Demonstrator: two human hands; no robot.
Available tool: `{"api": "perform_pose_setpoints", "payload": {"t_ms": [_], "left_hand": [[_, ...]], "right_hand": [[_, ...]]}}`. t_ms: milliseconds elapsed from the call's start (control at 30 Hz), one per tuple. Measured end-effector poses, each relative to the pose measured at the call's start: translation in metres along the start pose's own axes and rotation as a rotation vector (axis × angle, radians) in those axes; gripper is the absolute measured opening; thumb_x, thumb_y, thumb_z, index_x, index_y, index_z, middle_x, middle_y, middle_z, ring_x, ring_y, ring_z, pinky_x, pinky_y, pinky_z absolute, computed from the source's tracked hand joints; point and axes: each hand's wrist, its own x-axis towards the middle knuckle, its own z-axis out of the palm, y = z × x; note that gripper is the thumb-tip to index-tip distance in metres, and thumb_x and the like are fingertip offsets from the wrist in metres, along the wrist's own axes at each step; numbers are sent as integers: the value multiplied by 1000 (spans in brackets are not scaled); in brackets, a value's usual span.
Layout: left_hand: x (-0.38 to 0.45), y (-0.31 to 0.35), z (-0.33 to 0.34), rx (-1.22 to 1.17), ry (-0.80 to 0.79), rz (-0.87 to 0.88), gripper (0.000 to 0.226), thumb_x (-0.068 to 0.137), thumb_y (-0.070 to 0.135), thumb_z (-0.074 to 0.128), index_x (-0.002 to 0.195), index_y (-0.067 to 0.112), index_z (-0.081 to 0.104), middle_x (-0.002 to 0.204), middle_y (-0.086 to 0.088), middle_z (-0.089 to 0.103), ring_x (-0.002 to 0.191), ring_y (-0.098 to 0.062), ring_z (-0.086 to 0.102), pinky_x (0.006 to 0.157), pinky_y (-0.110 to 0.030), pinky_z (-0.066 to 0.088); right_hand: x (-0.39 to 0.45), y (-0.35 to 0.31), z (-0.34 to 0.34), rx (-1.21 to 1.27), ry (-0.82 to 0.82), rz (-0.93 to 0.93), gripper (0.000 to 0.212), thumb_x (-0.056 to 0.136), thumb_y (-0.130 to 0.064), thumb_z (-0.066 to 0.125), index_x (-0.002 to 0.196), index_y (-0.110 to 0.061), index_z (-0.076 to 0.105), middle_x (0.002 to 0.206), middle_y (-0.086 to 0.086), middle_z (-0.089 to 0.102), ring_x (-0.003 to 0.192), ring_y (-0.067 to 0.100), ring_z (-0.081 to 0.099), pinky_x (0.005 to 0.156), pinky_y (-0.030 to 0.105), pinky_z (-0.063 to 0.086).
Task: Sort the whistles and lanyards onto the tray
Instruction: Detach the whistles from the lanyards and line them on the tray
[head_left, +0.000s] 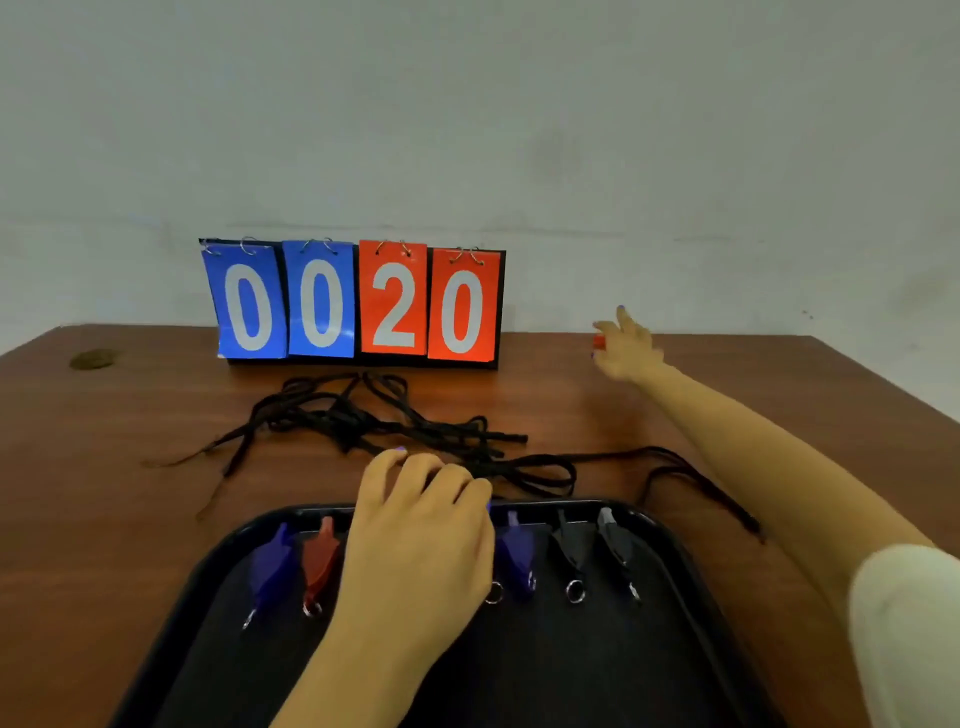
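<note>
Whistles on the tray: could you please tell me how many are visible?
5: blue and red left of the left hand; blue, two black right. More may be hidden.

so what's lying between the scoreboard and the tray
In the head view, a tangled pile of black lanyards sprawls on the wooden table between the flip scoreboard and the black tray; the left hand rests at the tray's far rim.

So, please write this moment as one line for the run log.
left hand: resting on tray | right hand: reaching for red whistle | whistles on tray: five visible | lanyards: on table, tangled
</note>
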Motion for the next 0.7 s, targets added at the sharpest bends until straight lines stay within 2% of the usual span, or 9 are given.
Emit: {"api": "perform_pose_setpoints", "payload": {"t_ms": [67,167,233,300,367,433,533,600,700], "left_hand": [[1,-1,-1,42,-32,-8,32,75,27,42,81,19,72,79,3,71,81,-22,66,91,-41,33],[3,0,-2,85,-41,-29,27,71,28,47,76,18,72,75,2,71,77,-22,66,88,-41,31],[3,0,-2,85,-71,-33,35,73,29,39,78,19,72,77,3,71,79,-21,66,89,-41,31],[3,-1,-1,83,-57,-38,38,74,30,36,81,19,71,79,3,71,81,-21,65,90,-41,31],[2,1,-2,79,-31,-36,36,74,29,37,82,19,71,80,3,71,82,-21,65,91,-41,31],[1,1,-1,68,6,-15,36,75,28,38,84,19,71,81,3,70,82,-20,65,92,-40,32],[-3,-3,3,47,51,-11,34,78,28,39,86,19,71,81,4,70,82,-20,64,91,-39,33],[-4,-5,5,38,99,-10,33,78,27,40,87,19,71,81,4,70,81,-21,64,90,-37,34],[-2,-3,-3,15,109,-8,35,79,27,39,91,19,71,84,6,71,82,-19,64,88,-33,32]], "right_hand": [[22,5,6,-59,15,29,56,97,-31,37,148,-23,15,159,3,-9,145,29,-4,114,56,9],[49,17,21,-32,45,70,55,96,-31,30,148,-20,17,159,6,4,145,28,4,113,57,7],[54,22,29,13,47,104,52,94,-24,32,146,-19,25,155,10,18,140,34,21,111,56,14],[51,25,33,2,141,77,45,92,-15,38,138,-14,37,143,17,35,127,41,38,104,55,28],[42,29,29,-63,227,37,35,93,-14,43,127,-6,43,129,22,45,115,43,46,95,53,40],[23,28,21,-103,213,8,31,93,-17,47,120,-2,46,124,22,50,111,41,49,90,50,43],[-25,20,9,22,130,-69,28,90,-23,54,114,-10,52,119,14,58,108,33,54,87,43,45],[-71,11,-5,204,111,-101,24,87,-31,58,106,-18,55,105,4,62,96,24,58,77,36,47],[-148,-4,-29,438,148,-123,22,81,-37,64,94,-22,55,81,-13,54,76,8,53,59,24,39]]}}
